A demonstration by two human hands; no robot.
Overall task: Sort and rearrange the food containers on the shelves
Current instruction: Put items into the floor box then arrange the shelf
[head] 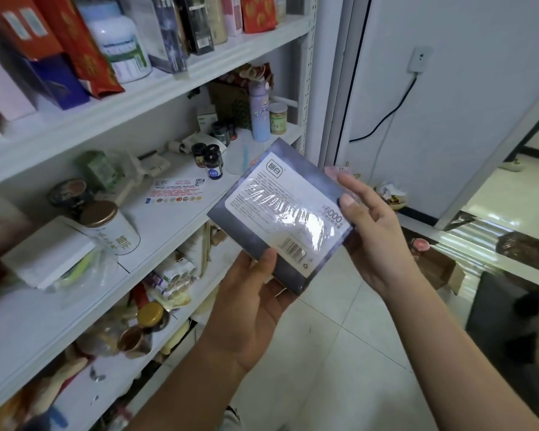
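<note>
**In front of the shelves point(175, 219), a wrapped box point(288, 213) held at two edges**

Between our hands we hold a flat grey-blue box, shrink-wrapped, label side up. Our left hand point(249, 303) grips its near edge, thumb on top, fingers hidden beneath. Our right hand point(367, 225) pinches the right edge, thumb on the label, fingers reaching behind. Glare on the wrap washes out most print; we read only "6000". Left of the left hand stands a white tin point(109, 227) with a gold lid. Beyond the box's far corner sit small dark jars point(210, 160) and a lavender bottle point(260, 115). Below the left wrist the lower shelves blur into clutter, and the frame cuts off the top packages.
</note>
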